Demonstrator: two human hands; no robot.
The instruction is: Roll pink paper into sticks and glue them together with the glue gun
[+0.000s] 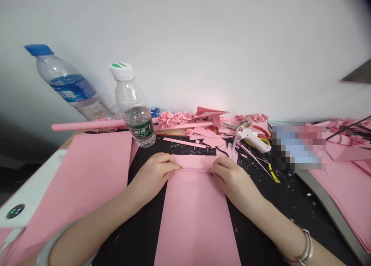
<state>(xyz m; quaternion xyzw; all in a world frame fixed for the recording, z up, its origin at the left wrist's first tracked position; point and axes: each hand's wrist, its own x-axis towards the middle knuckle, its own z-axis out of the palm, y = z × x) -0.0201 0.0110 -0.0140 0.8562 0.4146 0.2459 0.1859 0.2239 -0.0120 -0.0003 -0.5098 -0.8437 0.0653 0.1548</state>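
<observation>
A long sheet of pink paper [197, 216] lies lengthwise before me on the black table surface. Across its far part runs a narrow crease or rolled ridge. My left hand [160, 167] pinches the paper's left edge at that ridge, fingers closed. On the opposite edge, my right hand [227, 171] grips the same ridge between thumb and fingers. Both fingertips partly hide the paper's edges. Just beyond the sheet lies a thin pink paper strip [184, 143] among scraps.
Two water bottles, one green-labelled [139, 119] and one blue-labelled [71, 84], stand at the back left. A white glue gun [252, 138] with scissors and cables lies back right. Pink paper roses [174, 118] and a pink tube [87, 124] line the wall. More pink sheets [87, 173] lie left.
</observation>
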